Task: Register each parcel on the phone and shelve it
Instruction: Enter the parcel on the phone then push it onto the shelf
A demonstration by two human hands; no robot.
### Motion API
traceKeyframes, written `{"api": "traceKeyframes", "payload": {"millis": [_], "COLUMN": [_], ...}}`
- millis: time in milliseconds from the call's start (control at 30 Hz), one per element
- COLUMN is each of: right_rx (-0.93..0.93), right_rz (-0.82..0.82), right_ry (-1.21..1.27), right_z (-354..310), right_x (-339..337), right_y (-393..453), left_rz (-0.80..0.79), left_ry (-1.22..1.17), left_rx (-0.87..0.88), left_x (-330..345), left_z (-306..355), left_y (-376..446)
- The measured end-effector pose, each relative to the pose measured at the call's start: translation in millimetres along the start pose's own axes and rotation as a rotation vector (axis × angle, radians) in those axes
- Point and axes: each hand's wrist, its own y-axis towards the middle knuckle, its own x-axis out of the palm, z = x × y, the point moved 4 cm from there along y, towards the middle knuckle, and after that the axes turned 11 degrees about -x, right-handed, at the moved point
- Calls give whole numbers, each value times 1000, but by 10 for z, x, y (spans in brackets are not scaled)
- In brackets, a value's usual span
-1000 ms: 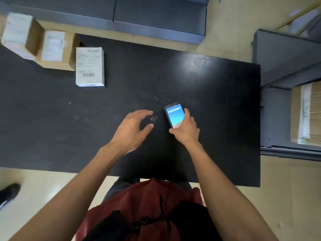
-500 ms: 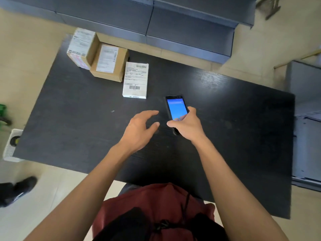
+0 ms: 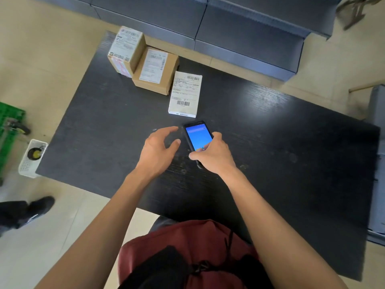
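My left hand (image 3: 157,151) is reaching forward over the black bench (image 3: 100,130), forearm angling up from seven o'clock, palm down and hovering. Its grip is released, fingers curled loosely with the thumb spread toward three o'clock, holding nothing; whether the fingertips are touching the bench I cannot tell. Just beside it, at three o'clock, my right hand (image 3: 214,155) is coming in from five o'clock with its grip grasping the phone (image 3: 198,137), thumb lying along the near left edge and fingers wrapping the right side. The phone is tilting with its top toward eleven o'clock, its blue screen glowing. At twelve o'clock from the phone, the white parcel (image 3: 185,94) is lying flat, label up. Two cardboard parcels (image 3: 155,69) are sitting at its ten o'clock, touching each other.
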Motion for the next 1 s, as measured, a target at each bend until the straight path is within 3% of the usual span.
{"api": "traceKeyframes", "payload": {"millis": [733, 1000], "right_rx": [49, 16], "right_rz": [9, 124], "right_ry": [-88, -329], "right_z": [126, 348], "right_x": [121, 332], "right_y": [83, 175], "left_rz": [-23, -68], "left_ry": [46, 79], "left_rx": [-16, -50], "left_x": [-134, -78], "left_z": [-205, -208], "left_y": [162, 275]}}
